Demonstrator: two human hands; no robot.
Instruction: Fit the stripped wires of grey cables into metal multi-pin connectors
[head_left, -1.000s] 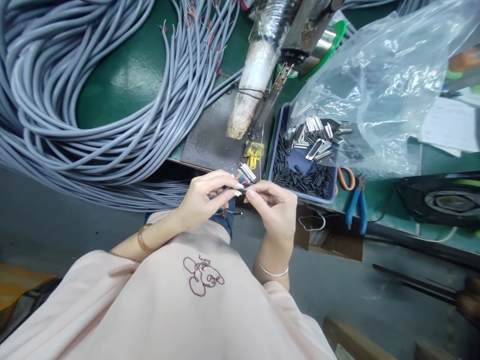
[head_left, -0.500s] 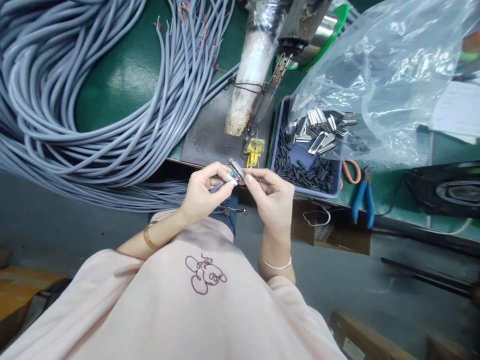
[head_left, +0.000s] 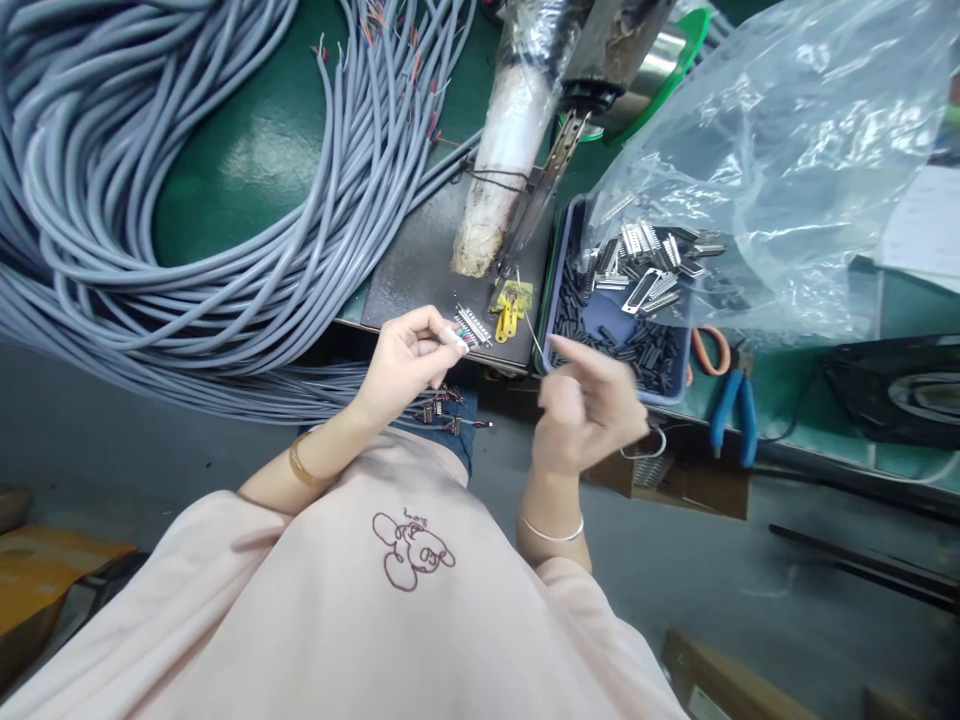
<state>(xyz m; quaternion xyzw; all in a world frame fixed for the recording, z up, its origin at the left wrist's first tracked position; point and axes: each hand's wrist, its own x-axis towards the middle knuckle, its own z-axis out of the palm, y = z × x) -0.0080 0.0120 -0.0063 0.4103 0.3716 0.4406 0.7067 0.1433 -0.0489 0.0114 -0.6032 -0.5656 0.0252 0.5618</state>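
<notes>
My left hand (head_left: 412, 352) is closed in a pinch near the bench's front edge. In it is the wired end of a D-sub connector (head_left: 472, 325), whose row of pins and coloured wires points toward my fingers. My right hand (head_left: 585, 405) is apart from the connector, in front of the blue bin, with the index finger stretched out and the others curled. Motion smears those fingers, so I cannot see whether they hold anything. A thin solder wire (head_left: 534, 335) hangs down close to my right fingertips. Beyond the connector lies a yellow clip-like piece (head_left: 508, 312).
Grey cables (head_left: 300, 240) with stripped ends fill the left side. A plastic-wrapped tool on an arm (head_left: 495, 170) angles down over the dark plate. The blue bin (head_left: 679, 385) holds black sleeves and loose connectors, partly under a plastic bag (head_left: 757, 170). Blue-handled pliers (head_left: 735, 400) lie at the right.
My right hand has let go of the connector and moved right, toward the bin. My left hand keeps the connector in nearly the same spot.
</notes>
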